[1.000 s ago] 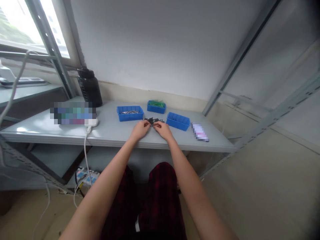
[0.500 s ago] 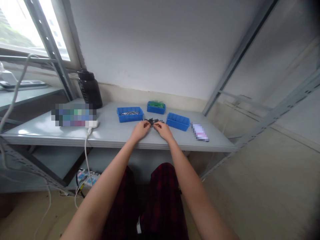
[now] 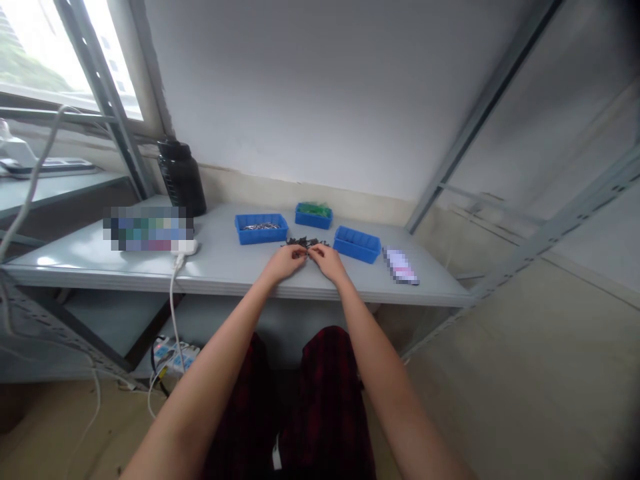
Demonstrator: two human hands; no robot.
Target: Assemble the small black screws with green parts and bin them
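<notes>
- One box (image 3: 261,237) with metal pins (image 3: 263,227) stands left of the hands.
- The left hand (image 3: 287,261) has come slightly nearer to the right hand (image 3: 327,261); its fingers are bent, but whether they hold something, I cannot tell.
- The black pieces (image 3: 303,242) lie heaped on the table (image 3: 215,257), just beyond both hands.
- The right hand's grip is also hidden; now both seem, I judge, to work at one same spot.
- A second box (image 3: 358,250) stands near it.

No txt, nos. or brands are reading clearly here. Marks on the dk bottle (image 3: 186,181) are coming out too sm. to read; the phone (image 3: 401,265) & the L. item (image 3: 150,230) are showing only blurred blocks.
</notes>
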